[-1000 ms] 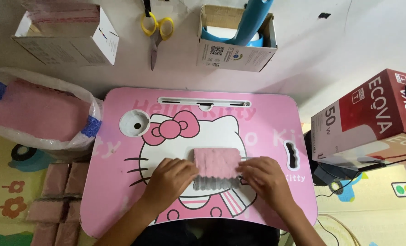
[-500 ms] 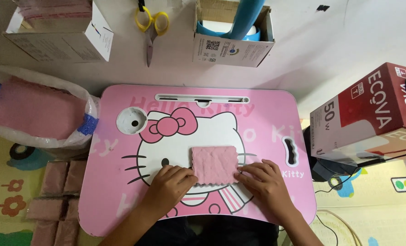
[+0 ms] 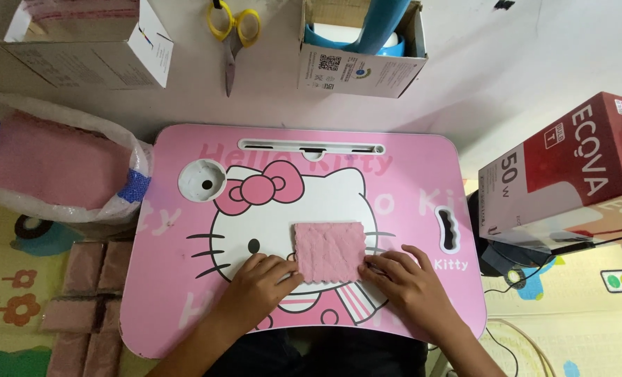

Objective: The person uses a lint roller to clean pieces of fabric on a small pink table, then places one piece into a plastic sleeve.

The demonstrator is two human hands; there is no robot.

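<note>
Both hands rest flat and apart, the left hand [image 3: 260, 281] and right hand [image 3: 407, 283] pressing the near corners of a folded pink cloth [image 3: 330, 250] lying between them on the pink tabletop [image 3: 408, 174], more pink cloths bagged [image 3: 52, 164] far left.

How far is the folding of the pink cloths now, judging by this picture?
Done: folded pink pads lie stacked on the floor left of the pink lap table. In hand: one folded pink cloth lies flat on the table, the left hand and right hand pressing its lower corners. Left: a plastic bag still holds pink cloth.
</note>
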